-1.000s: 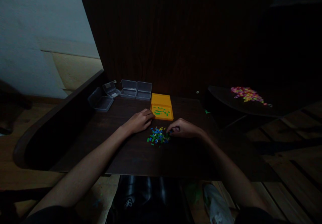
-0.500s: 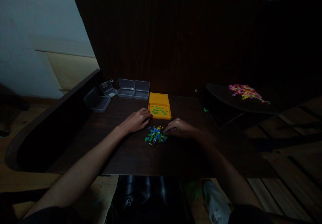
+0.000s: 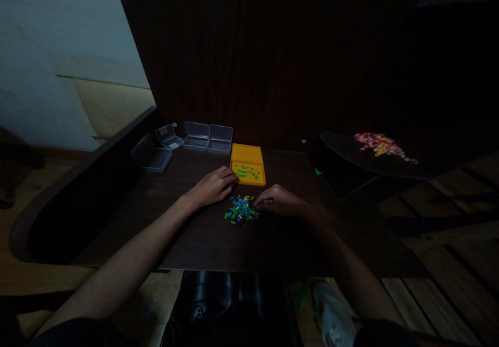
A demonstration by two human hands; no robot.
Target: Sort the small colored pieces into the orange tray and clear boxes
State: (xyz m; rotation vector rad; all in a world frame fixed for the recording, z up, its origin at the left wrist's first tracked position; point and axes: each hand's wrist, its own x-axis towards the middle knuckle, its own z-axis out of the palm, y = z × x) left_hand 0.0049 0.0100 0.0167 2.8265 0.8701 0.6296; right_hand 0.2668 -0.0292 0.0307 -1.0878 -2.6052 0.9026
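Note:
A loose pile of tiny blue, green, yellow and pale building bricks lies on the dark wooden table. My right hand is at the pile's right edge, thumb and forefinger pinched together. Whatever is between those fingertips is too small to make out. Beyond the pile stands an open yellow plastic box, its lid laid back. Several small green bricks are scattered in its tray. My left hand has its fingers curled over the box's front left corner; the thumb is partly hidden.
Clear hinged cases stand open along the back left, with another clear case near the raised side board. On a side shelf at the right lies a heap of pink and yellow pieces. A green scrap is near the table's right edge.
My right hand has shifted very slightly, its fingertips drawing closer together at the pile's edge. My left hand stays at the box corner. The view has tilted a little.

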